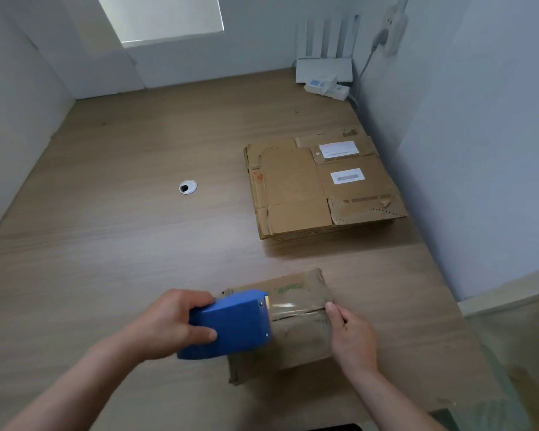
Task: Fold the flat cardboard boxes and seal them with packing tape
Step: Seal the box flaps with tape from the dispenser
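Step in hand: taping of the centre seam on the folded box [296, 340], lower centre of the frame; judged roughly midway along the seam.
Left hand [171, 325]: wrapped round the blue tape dispenser [231, 325], lower centre-left; dispenser resting on the box's left half, mouth facing right.
Right hand [352, 337]: right of lower centre; thumb pressed on the tape end at the box's right edge, other fingers tucked down the side wall, gripping that edge.
Tape strip [293, 306]: clear and glossy, laid over the seam from the right edge to the dispenser mouth.
Flat boxes [321, 188]: stacked right of centre, well apart from the work, not yet folded.
Table [122, 228]: wood grain; cable grommet [188, 186] left of centre.
Method advised: draw the dispenser leftward dead along the seam, low and taut; thumb anchor to hold until the tape passes over the left edge; cut, then rub down.
Risk: drift off the seam, wrinkling, flaps gaping under the tape.
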